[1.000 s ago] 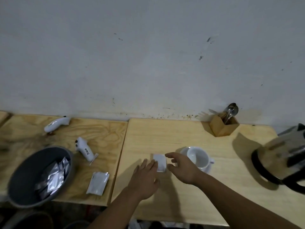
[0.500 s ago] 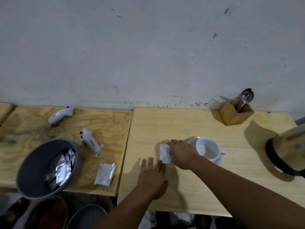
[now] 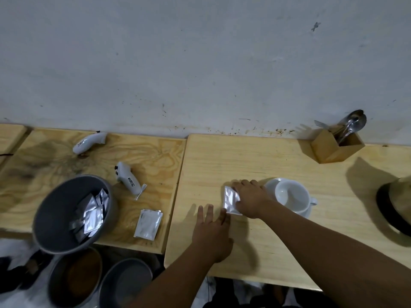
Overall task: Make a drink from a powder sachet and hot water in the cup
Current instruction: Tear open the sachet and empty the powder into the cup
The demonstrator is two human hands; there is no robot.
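the small silver foil powder sachet [image 3: 231, 200] lies flat on the pale wooden table [image 3: 255, 158], just left of the white ceramic cup [image 3: 290, 195] on its saucer. the right hand [image 3: 251, 200] covers its right edge, fingers pressing, not yet pinching it. the left hand [image 3: 213, 232] rests spread and empty beside its lower corner. i judge the sachet light, thin and slippery; better to lift it by one sealed edge.

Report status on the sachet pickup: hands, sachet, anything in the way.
Right hand on sachet, not lifted. Left hand flat on table. Cup empty beside it. Nothing in the way.
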